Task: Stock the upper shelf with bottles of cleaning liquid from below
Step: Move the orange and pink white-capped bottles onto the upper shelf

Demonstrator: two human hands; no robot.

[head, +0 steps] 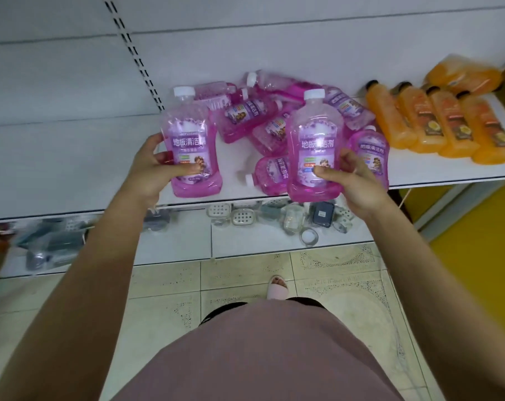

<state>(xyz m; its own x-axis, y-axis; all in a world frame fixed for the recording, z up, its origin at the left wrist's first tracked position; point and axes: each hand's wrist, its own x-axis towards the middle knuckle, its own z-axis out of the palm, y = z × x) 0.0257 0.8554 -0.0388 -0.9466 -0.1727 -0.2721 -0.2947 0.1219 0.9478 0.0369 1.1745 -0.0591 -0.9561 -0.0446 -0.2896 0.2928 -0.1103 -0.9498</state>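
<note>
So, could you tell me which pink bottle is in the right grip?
The pink bottle nearer the orange bottles, the right grip holding its lower half.

The person wears a dusty-pink top [245,357] over a dark hem [216,312] and a pale pink open-toed slipper [277,289] on one foot. The forearms, left hand [150,172] and right hand [355,183] are bare.

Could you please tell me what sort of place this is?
Most likely a small shop: white slotted retail shelving, many identical pink cleaner bottles beside a row of orange bottles, and packaged soap dishes on the lower shelf.
</note>
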